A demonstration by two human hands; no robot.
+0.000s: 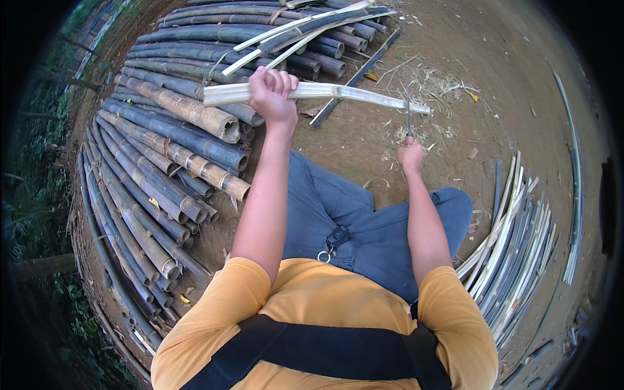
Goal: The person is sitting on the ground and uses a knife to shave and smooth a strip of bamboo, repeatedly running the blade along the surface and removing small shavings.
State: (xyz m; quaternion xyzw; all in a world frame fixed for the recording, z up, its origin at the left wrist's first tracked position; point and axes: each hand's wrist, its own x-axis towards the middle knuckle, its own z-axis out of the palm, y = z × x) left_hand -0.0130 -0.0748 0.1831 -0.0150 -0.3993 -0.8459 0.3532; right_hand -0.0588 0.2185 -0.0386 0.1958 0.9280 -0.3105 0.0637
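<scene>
A pale split bamboo strip (318, 91) lies crosswise in front of me, slightly bowed toward its right end. My left hand (273, 94) is closed around it near its thick left end, knuckles up. Farther right, my right hand (410, 156) is wrapped round the handle of a knife (409, 118), whose thin blade points away from me. The blade crosses the strip close to its right tip; whether it cuts into the strip or only rests against it I cannot tell. The knife's handle is mostly hidden by my fingers.
Stacked bamboo poles (195, 127) fill the left and far left. Split strips (305, 29) lie on top of the far poles. A dark bamboo slat (364, 71) rests on the ground beside pale shavings (435, 88). A bundle of strips (513, 253) lies at my right, with long slats (574, 195) beyond.
</scene>
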